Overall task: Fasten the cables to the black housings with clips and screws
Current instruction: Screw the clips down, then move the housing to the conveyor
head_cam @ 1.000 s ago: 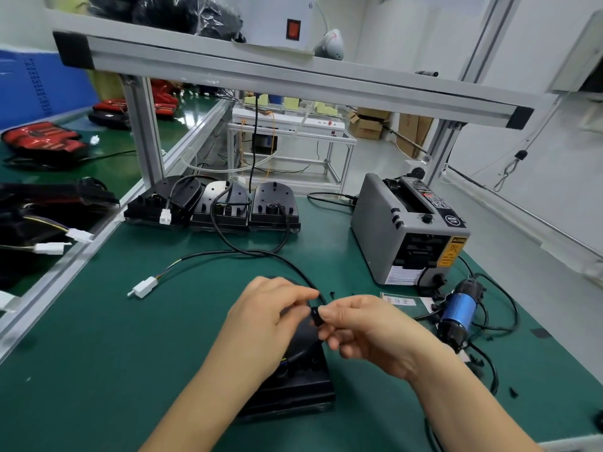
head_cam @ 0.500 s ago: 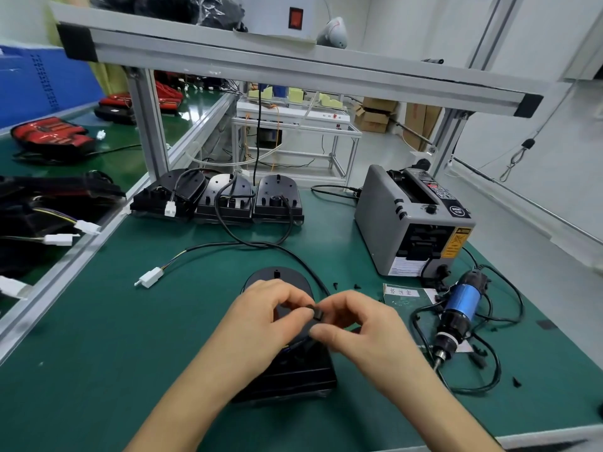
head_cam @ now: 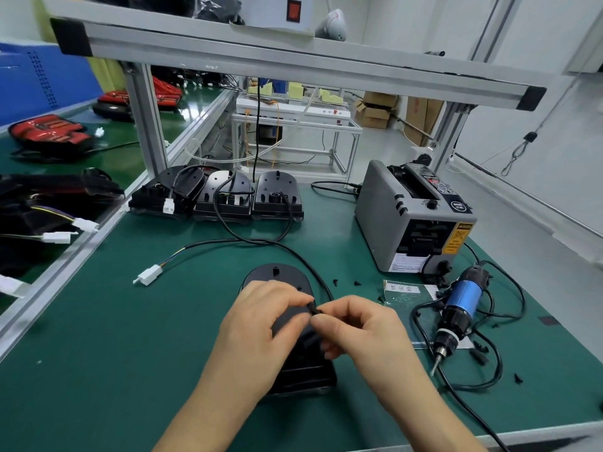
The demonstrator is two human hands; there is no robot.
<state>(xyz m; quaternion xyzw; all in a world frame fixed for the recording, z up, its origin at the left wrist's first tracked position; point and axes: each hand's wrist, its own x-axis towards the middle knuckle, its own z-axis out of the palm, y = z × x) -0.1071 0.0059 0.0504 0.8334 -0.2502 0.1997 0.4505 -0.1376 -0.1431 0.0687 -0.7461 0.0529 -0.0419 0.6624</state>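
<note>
Right now both hands are meeting over the black housing (head_cam: 277, 275) that is lying flat on the green table (head_cam: 98, 337), close to the near edge. The left hand (head_cam: 261, 324) and the right hand (head_cam: 359, 331) are each pinching the same small black clip (head_cam: 311, 308) between thumb and fingertips, with the other fingers curling in. A black cable (head_cam: 208, 243) is running from a white plug (head_cam: 148, 275) on the table, sweeping round the far side of the housing and ending at the fingertips; whether the clip is already sitting round it is too small to tell. Three more housings (head_cam: 277, 190) are standing in a row at the back of the table, with cables trailing from them. To the right a grey tape dispenser (head_cam: 414, 220) is sitting, and near it a blue electric screwdriver (head_cam: 460, 298) is lying on its side among its own cord. A few tiny black parts (head_cam: 357, 283) are lying loose between the housing and the dispenser.
</note>
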